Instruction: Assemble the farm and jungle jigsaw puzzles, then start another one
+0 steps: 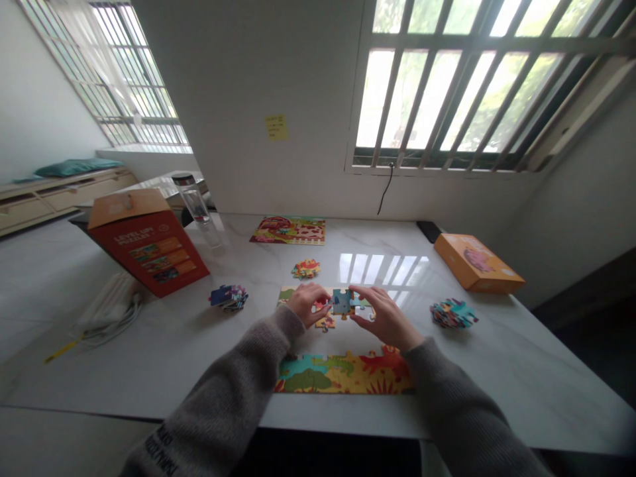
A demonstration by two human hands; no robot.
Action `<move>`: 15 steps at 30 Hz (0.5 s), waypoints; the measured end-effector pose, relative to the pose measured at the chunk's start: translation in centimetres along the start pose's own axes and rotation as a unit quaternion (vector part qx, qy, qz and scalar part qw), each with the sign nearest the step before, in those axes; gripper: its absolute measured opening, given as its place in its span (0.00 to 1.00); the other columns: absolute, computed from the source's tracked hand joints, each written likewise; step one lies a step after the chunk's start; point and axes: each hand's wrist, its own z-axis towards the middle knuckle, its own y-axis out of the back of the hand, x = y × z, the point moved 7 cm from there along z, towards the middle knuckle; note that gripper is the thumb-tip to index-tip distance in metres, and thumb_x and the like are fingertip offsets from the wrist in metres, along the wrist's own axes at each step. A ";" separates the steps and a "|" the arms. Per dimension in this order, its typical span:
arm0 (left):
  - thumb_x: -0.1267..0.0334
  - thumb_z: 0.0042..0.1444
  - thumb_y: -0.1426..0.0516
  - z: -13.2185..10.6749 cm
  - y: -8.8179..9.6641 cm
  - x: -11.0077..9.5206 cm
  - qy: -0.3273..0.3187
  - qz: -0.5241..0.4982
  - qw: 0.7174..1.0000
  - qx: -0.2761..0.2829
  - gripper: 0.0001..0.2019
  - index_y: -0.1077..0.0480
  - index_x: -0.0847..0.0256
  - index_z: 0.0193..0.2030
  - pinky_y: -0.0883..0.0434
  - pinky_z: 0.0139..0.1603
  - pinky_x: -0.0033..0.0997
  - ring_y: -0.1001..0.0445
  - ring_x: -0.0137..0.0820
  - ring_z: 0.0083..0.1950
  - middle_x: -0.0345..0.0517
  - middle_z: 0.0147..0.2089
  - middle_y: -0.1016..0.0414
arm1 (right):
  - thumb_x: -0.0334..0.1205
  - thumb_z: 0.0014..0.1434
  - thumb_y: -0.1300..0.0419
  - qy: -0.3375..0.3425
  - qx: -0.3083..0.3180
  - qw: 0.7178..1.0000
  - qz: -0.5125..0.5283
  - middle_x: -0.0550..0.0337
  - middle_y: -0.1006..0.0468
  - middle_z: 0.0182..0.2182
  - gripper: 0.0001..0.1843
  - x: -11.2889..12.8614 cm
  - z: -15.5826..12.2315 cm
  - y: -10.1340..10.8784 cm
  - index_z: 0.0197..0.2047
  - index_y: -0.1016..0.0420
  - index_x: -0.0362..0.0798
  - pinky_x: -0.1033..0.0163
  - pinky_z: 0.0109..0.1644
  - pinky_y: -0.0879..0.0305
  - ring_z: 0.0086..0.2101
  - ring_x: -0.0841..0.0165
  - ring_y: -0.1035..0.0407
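**Operator:** Entry one. Where is the piece, and how is it held?

**Recorder:** The blue puzzle piece [342,301] sits between your two hands, mid-table, over the far edge of the half-built puzzle [342,374]. Your left hand [308,303] has its fingers curled and closed on the piece's left edge. Your right hand [385,317] lies flatter, with its fingertips against the right and far edges. I cannot tell whether it clamps the piece or only presses on it. I also cannot tell whether the piece is lifted or lying flat.

**Operator:** Entry two. What are the surroundings?

**Recorder:** The finished part of the half-built puzzle is a bright strip just near your wrists. Three loose heaps lie on the white table [497,371]:
- the left heap [228,297], left of your left hand;
- the right heap [453,313], right of your right hand;
- the small heap [306,268], just beyond your fingers.

Farther off, near the wall, lies a completed puzzle [289,230]. A red box [149,248] stands tilted at far left, with a clear bottle [196,199] behind it and a white cable [112,311] on its near side. An orange box [477,264] lies flat at far right. A yellow note [276,126] is stuck on the wall.
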 end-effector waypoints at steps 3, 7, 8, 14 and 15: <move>0.65 0.58 0.40 0.0 0.2 -0.1 0.003 -0.016 1.000 -0.009 0.02 0.28 0.60 0.37 0.36 0.43 0.34 0.28 0.32 0.34 0.40 0.31 0.25 | 0.40 0.62 0.35 0.002 -0.003 1.000 0.004 0.51 0.24 0.53 0.33 0.1 0.0 0.1 0.67 0.39 0.55 0.47 0.55 0.29 0.50 0.56 0.28; 0.64 0.57 0.40 0.1 0.5 0.2 0.041 -0.048 0.998 -0.003 0.03 0.28 0.59 0.37 0.34 0.45 0.35 0.27 0.32 0.35 0.40 0.30 0.24 | 0.40 0.62 0.35 0.011 -0.009 1.000 0.011 0.51 0.24 0.53 0.33 0.5 0.1 0.2 0.67 0.39 0.55 0.46 0.56 0.29 0.51 0.56 0.28; 0.63 0.57 0.40 0.1 0.6 0.4 0.063 -0.073 0.995 -0.006 0.04 0.28 0.58 0.39 0.33 0.45 0.34 0.26 0.32 0.36 0.39 0.31 0.23 | 0.40 0.62 0.35 0.013 -0.013 1.000 0.013 0.50 0.25 0.53 0.32 0.6 0.1 0.3 0.67 0.39 0.55 0.46 0.56 0.29 0.50 0.56 0.28; 0.51 0.59 0.39 -0.1 -0.7 1.2 0.220 -0.293 0.930 0.017 0.14 0.29 0.61 0.41 0.30 0.34 0.29 0.24 0.30 0.34 0.43 0.34 0.20 | 0.43 0.61 0.33 -0.028 -0.076 0.996 0.030 0.52 0.26 0.48 0.32 0.4 0.1 0.6 0.66 0.37 0.56 0.49 0.49 0.25 0.43 0.60 0.26; 0.49 0.56 0.37 -0.1 -1.1 1.2 0.230 -0.325 0.917 0.018 0.16 0.29 0.62 0.39 0.30 0.34 0.29 0.24 0.31 0.34 0.43 0.34 0.21 | 0.43 0.61 0.33 -0.030 -0.081 0.996 0.033 0.52 0.27 0.47 0.32 0.4 0.1 0.4 0.66 0.36 0.56 0.49 0.49 0.25 0.43 0.60 0.26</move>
